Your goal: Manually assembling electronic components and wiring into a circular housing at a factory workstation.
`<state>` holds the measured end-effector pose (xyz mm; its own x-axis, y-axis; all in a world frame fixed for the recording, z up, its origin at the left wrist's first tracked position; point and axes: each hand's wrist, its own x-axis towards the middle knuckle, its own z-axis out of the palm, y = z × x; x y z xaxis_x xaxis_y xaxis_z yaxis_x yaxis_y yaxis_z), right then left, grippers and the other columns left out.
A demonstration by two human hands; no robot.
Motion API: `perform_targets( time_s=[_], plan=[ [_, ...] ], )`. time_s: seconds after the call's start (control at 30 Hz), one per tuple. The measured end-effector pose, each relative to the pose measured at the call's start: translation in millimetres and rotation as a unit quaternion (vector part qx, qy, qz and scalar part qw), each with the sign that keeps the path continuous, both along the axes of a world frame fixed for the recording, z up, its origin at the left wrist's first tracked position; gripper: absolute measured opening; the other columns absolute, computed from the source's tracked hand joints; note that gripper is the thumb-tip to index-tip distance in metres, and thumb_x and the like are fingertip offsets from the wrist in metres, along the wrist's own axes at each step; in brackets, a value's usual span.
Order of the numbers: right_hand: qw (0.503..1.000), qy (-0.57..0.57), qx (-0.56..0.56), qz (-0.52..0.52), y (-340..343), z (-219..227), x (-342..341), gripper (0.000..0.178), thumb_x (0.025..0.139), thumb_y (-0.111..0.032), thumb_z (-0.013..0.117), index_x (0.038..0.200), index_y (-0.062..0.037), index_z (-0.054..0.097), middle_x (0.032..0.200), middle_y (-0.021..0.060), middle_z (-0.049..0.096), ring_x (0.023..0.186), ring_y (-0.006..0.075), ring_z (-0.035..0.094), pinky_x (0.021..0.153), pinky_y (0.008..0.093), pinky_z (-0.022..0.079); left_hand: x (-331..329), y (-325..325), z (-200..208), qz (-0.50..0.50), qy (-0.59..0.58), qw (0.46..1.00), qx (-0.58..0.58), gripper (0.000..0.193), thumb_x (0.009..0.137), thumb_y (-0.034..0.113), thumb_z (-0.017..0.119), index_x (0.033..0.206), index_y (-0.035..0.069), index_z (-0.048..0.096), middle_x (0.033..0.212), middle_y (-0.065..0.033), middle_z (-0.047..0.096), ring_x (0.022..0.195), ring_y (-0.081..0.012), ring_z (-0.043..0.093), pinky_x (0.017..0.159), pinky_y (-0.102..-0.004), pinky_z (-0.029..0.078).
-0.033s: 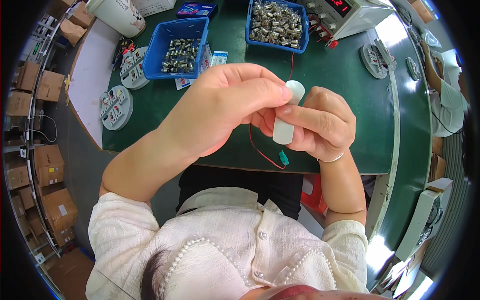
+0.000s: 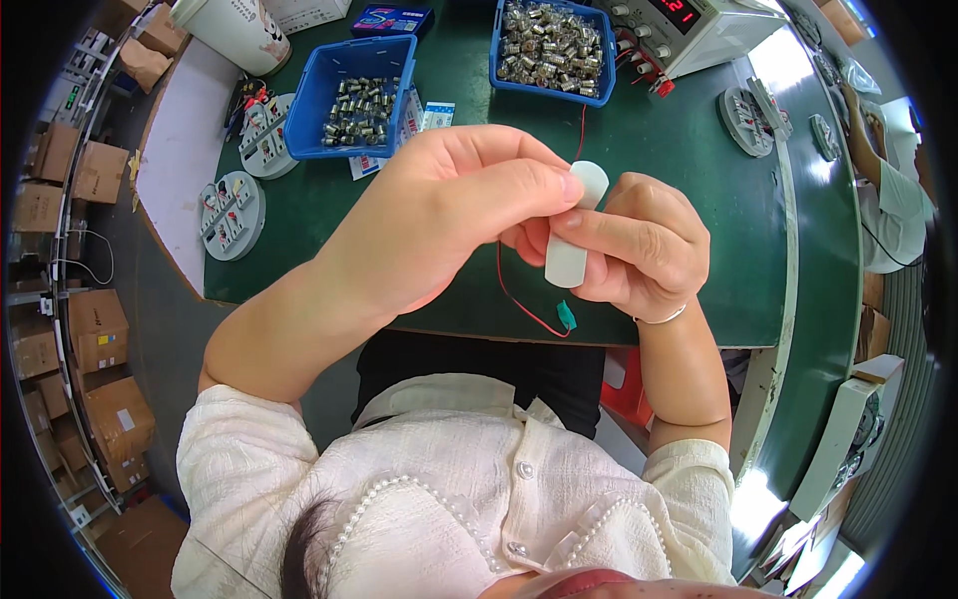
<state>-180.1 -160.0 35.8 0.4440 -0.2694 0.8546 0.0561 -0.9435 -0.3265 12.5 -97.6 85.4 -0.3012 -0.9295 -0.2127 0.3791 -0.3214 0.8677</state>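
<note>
A small white strip with rounded ends (image 2: pixel 567 262) is held up over the near part of the green table, tilted slightly. My left hand (image 2: pixel 464 205) pinches it close to its upper end, the thumb lying along its left edge. Around its middle my right hand (image 2: pixel 647 240) is closed, with a finger or thumb across the front; the other fingers curl behind. Anything between the strip and the hidden fingers cannot be seen. Below the hands a thin red wire (image 2: pixel 519 301) runs to a teal-green tab (image 2: pixel 567 315) near the table edge.
Two blue bins, one left (image 2: pixel 299 125) and one farther right (image 2: pixel 496 70), hold small metal-capped bulbs. A power supply (image 2: pixel 704 38) with red digits stands at the back right. Round grey-white boards with fittings (image 2: pixel 249 220) lie left; another (image 2: pixel 738 120) lies right. Another person's arm (image 2: pixel 870 140) shows far right.
</note>
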Motion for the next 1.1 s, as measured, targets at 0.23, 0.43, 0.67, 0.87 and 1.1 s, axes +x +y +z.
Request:
perform_targets(
  time_s=[0.23,0.43,0.67,0.87,1.1],
  plan=[
    [0.999,-0.024,0.026,0.014,-0.2,-1.5,2.6,0.027,0.072,-0.008,0.077,0.098,-0.0111,0.076,0.062,-0.0013,0.049,0.048,0.0134,0.045,0.044,0.0267,0.038,-3.7,3.1,2.0,0.020,-0.081,0.992,-0.092,0.015,0.095,0.011,0.061,0.102,-0.001,0.068,0.094,-0.0069,0.070,0.084,-0.0123,0.066,0.075,-0.0265,0.054],
    [0.999,-0.018,0.007,0.032,-2.1,-4.3,1.8,0.026,0.074,-0.019,0.079,0.098,-0.0086,0.076,0.065,-0.0015,0.050,0.050,0.0130,0.046,0.045,0.0265,0.037,-7.4,4.5,-5.5,0.040,-0.028,0.996,-0.069,0.017,0.095,0.014,0.061,0.101,-0.001,0.068,0.089,-0.0051,0.069,0.079,-0.0099,0.063,0.072,-0.0246,0.052],
    [0.997,0.034,-0.068,0.018,-2.5,-3.8,-4.4,0.030,0.081,-0.033,0.077,0.097,-0.0070,0.076,0.066,-0.0019,0.049,0.053,0.0124,0.047,0.047,0.0266,0.034,-5.5,3.0,-7.4,0.029,-0.009,0.999,-0.033,0.023,0.094,0.020,0.065,0.099,-0.001,0.069,0.083,-0.0028,0.067,0.074,-0.0074,0.061,0.068,-0.0224,0.049],
    [0.996,0.029,-0.080,0.002,-2.7,-4.8,-3.2,0.030,0.082,-0.034,0.075,0.097,-0.0088,0.076,0.066,-0.0023,0.046,0.052,0.0123,0.047,0.046,0.0265,0.033,-4.1,3.7,-3.8,0.012,-0.015,0.999,-0.027,0.014,0.095,0.011,0.060,0.099,0.000,0.068,0.084,-0.0030,0.066,0.077,-0.0087,0.060,0.073,-0.0253,0.051],
    [0.996,0.026,-0.082,0.007,-4.0,-5.2,-2.8,0.031,0.083,-0.035,0.075,0.096,-0.0071,0.076,0.065,-0.0018,0.046,0.052,0.0126,0.046,0.045,0.0265,0.032,-6.6,4.3,-5.7,0.029,-0.014,0.999,-0.034,0.020,0.093,0.019,0.064,0.098,-0.001,0.069,0.083,-0.0030,0.067,0.074,-0.0076,0.061,0.069,-0.0228,0.049]
  ],
)
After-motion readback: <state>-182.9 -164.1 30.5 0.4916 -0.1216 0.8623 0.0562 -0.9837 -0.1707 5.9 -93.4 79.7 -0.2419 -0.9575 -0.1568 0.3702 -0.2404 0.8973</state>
